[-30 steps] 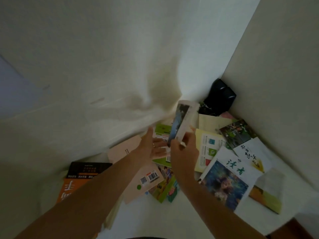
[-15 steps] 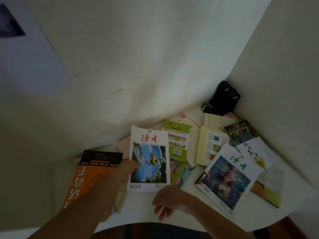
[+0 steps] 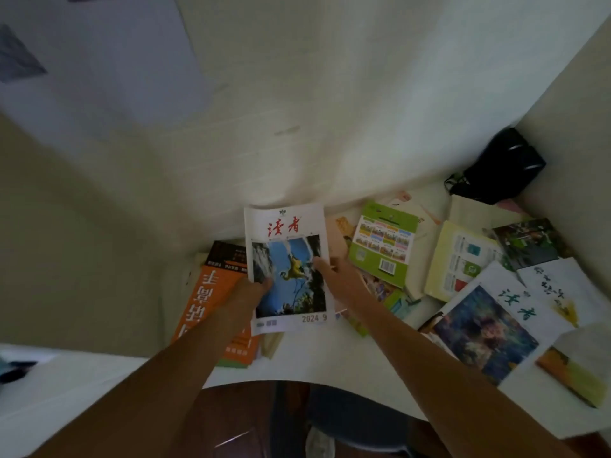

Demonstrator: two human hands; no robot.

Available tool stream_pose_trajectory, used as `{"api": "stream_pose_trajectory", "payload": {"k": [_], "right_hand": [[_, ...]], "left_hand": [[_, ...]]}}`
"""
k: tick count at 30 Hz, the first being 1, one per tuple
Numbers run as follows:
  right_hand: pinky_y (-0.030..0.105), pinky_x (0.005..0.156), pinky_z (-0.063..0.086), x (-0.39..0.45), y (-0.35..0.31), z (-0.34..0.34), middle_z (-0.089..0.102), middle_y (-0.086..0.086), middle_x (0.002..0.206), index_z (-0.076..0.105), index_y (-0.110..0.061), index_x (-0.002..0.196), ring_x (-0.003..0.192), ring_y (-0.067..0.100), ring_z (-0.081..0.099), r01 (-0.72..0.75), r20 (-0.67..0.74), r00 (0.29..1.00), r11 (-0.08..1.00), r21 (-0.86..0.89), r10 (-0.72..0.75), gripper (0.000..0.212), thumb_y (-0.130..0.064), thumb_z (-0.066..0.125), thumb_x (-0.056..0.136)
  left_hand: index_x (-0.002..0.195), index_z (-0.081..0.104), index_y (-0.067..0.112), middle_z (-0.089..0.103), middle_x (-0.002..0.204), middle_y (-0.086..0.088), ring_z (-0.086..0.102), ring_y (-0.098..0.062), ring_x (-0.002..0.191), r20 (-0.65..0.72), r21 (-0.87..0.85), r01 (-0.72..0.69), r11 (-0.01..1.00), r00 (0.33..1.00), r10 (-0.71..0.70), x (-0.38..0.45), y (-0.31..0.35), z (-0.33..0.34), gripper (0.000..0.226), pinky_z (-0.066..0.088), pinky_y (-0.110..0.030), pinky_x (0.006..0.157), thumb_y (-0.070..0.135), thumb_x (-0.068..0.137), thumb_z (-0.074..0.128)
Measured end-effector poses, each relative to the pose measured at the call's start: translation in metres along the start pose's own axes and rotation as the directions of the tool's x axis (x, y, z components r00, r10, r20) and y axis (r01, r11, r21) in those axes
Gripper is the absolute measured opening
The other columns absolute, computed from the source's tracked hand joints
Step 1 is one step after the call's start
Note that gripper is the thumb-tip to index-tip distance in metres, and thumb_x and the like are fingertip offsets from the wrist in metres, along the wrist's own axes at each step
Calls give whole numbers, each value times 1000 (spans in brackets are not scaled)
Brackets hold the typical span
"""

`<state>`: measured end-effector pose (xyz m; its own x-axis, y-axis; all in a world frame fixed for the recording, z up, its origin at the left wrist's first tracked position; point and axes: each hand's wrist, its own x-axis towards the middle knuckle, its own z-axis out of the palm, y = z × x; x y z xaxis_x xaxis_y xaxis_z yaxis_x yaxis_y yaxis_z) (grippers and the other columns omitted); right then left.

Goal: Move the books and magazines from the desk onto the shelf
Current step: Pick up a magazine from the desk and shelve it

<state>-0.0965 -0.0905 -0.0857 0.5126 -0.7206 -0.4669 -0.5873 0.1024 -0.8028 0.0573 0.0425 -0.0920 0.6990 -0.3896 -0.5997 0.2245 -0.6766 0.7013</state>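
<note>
A white magazine point(image 3: 287, 223) with red characters and a blue cover picture is lifted above the white desk point(image 3: 314, 358). My left hand point(image 3: 253, 290) grips its left edge, thumb on the cover. My right hand point(image 3: 334, 271) holds its right edge, thumb on the picture. An orange and black book point(image 3: 211, 292) lies under it at the left. Other magazines lie scattered to the right: a green one point(image 3: 383, 246), a pale yellow one point(image 3: 459, 262), and a white one with a dark blue picture point(image 3: 489, 332).
A black bag point(image 3: 502, 166) sits in the far right corner where the walls meet. A cream wall rises behind the desk and another stands at the right. A lower white surface point(image 3: 49, 385) lies at the left. Dark floor and a shoe point(image 3: 319, 442) show below the desk's curved front edge.
My right hand, which hung free near the desk's front edge half a second ago, has come up to the magazine's right edge. The magazine now faces me, held by both hands.
</note>
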Motion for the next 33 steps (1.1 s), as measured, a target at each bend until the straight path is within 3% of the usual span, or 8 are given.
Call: {"api": "stream_pose_trajectory", "payload": {"k": [3,5,10,16,22,26,29,33], "right_hand": [[38,86,60,2,4,11,73,4,114,67,-15,123,101,20,71,121,33,992,992,19,-122,33,-34,63,97],[41,85,60,4,4,13,74,5,110,68,-13,120,99,23,71,137,27,990,990,-40,-136,31,-33,63,97],[34,80,58,2,-3,19,74,3,99,70,-14,113,89,19,70,156,25,988,984,-91,-154,30,-37,65,95],[44,86,59,4,3,33,73,12,106,65,-9,120,95,29,70,99,-107,988,990,-98,-109,32,-31,62,98],[26,68,60,-4,5,26,77,9,105,69,-7,118,88,22,75,-15,46,999,977,214,5,30,-28,67,96],[24,63,59,-15,-2,24,79,2,94,69,-12,111,83,18,77,-62,247,969,967,248,-1,24,-30,67,95],[29,70,61,-13,-12,40,78,2,99,68,-15,113,88,19,76,-50,301,954,986,161,-1,25,-32,66,95],[44,94,54,1,-13,43,72,6,112,66,-13,122,103,27,68,52,66,997,988,-149,-43,37,-38,64,94]], "left_hand": [[98,64,9,67,92,-16,63,-28,75,151,-193,105,975,986,-76,0,6,-11,15,56,-36,67,11,88,75],[93,65,7,68,85,-17,65,-27,70,212,-258,168,951,971,-114,2,8,-18,11,59,-31,59,10,87,74],[112,72,10,76,105,-17,74,-35,96,309,-369,234,900,944,-119,2,5,-41,27,60,-46,84,25,89,72],[101,69,13,75,98,-12,74,-29,90,192,50,-13,999,981,3,0,-14,-62,15,61,-43,86,22,97,57],[101,74,17,75,106,-12,71,-32,101,311,-377,132,917,950,-9,-1,-23,-64,22,55,-48,97,37,92,69],[120,71,18,70,125,-14,64,-36,117,532,-442,213,871,844,64,1,-32,-81,30,45,-57,108,34,96,65],[129,62,13,66,129,-20,67,-38,114,476,-330,136,934,879,40,4,-30,-89,34,50,-59,101,11,95,65],[111,67,16,74,107,-8,75,-25,93,335,84,-112,990,939,78,-1,-30,-95,17,62,-43,85,17,95,65]]}}
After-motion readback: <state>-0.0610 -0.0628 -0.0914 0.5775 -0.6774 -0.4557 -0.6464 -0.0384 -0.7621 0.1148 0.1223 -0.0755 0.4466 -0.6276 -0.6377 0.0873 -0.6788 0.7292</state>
